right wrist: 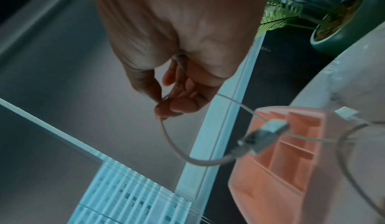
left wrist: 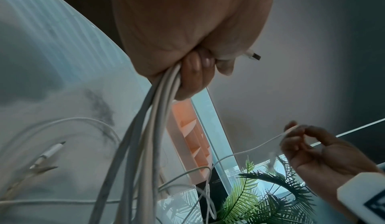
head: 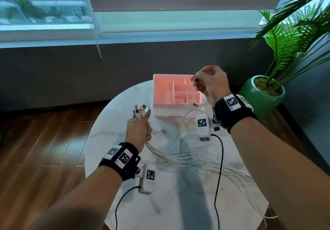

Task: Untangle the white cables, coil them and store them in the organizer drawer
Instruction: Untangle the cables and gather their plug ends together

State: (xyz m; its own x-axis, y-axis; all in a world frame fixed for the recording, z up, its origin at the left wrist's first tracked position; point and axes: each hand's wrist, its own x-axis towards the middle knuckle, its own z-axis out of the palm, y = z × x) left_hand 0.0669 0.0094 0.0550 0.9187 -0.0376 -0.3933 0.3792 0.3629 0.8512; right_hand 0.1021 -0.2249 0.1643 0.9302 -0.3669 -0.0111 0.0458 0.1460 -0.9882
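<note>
Black wristbands [head: 123,160], white tagged cameras [head: 147,178], black leads [head: 218,167]

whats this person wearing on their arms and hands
Both hands and forearms are bare, with no sleeves or gloves. The left wrist and right wrist each carry a black band with square black-and-white tags and a white camera pod; a thin black cable runs from each pod.

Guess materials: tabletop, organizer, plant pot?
Tabletop: looks like white marble or a marble-look laminate, going by faint grey veining and soft sheen; can't tell which. Organizer: matte pink moulded plastic, with thin uniform divider walls. Plant pot: probably glazed ceramic, given the glossy green highlights, though plastic is possible.
</note>
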